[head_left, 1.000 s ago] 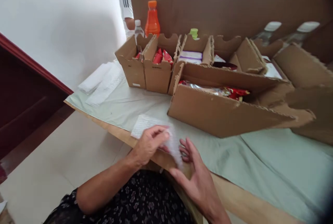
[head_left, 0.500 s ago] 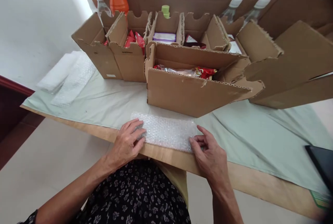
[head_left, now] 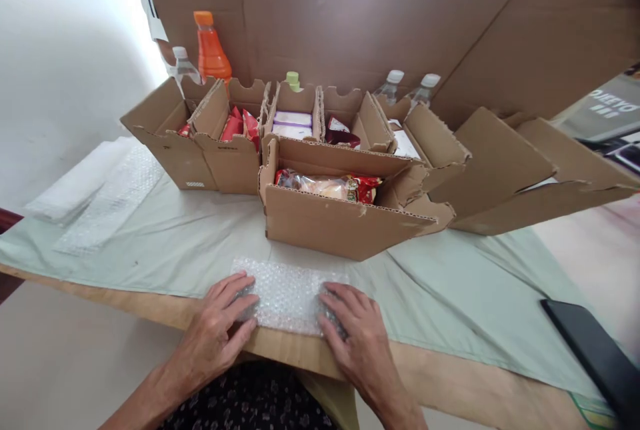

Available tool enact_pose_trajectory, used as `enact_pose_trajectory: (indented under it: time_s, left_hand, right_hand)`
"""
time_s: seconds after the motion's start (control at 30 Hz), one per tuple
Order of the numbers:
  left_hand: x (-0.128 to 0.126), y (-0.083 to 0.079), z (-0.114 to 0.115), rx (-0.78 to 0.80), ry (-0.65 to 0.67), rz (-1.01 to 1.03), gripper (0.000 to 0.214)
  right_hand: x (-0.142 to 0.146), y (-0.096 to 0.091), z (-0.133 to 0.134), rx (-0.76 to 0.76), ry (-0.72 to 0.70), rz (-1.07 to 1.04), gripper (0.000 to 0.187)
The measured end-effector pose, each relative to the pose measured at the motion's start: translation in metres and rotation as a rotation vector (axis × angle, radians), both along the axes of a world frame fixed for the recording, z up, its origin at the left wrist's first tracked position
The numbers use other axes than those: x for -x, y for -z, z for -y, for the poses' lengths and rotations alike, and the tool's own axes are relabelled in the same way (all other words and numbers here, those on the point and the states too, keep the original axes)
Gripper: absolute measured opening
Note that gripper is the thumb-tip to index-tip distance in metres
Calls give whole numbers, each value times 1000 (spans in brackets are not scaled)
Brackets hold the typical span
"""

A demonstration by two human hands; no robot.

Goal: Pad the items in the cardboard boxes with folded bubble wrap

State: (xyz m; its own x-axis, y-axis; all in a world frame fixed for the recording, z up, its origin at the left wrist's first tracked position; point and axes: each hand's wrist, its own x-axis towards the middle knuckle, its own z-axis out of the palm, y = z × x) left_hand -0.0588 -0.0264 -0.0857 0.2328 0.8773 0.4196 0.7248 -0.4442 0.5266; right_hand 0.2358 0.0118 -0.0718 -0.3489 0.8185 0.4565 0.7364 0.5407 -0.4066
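- Head view: a bubble wrap sheet (head_left: 287,293) is laid flat at the near edge of the surface (head_left: 450,377), on a pale green cloth (head_left: 200,243).
- The sheet's left end is pressed by the left hand (head_left: 217,333), fingers spread flat, gripping nothing.
- Its right end is covered by the right hand (head_left: 353,330), fingers likewise flat and apart.
- Just behind the sheet an open box (head_left: 340,227) of snack packets is seen.
- More wrap (head_left: 107,200) is stacked far left.

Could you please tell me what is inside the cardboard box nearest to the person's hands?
The nearest cardboard box holds shiny snack packets, clear at the left and red at the right. Only their tops show above the front wall; anything beneath them is hidden.
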Motion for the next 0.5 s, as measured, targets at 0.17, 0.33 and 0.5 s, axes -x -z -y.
enact_pose_trajectory:
  time_s: [0.17, 0.33, 0.5]
  left_hand:
    - [7, 4, 1, -33, 70, -100, 38]
    - [10, 0, -2, -39, 81, -134, 39]
    - [13, -15, -3, 26, 134, -171, 43]
  right_hand:
    - [-17, -5, 11, 102, -159, 181, 34]
    - [-30, -5, 20, 128, -218, 246, 42]
    - [-22, 5, 16, 48, -205, 125, 23]
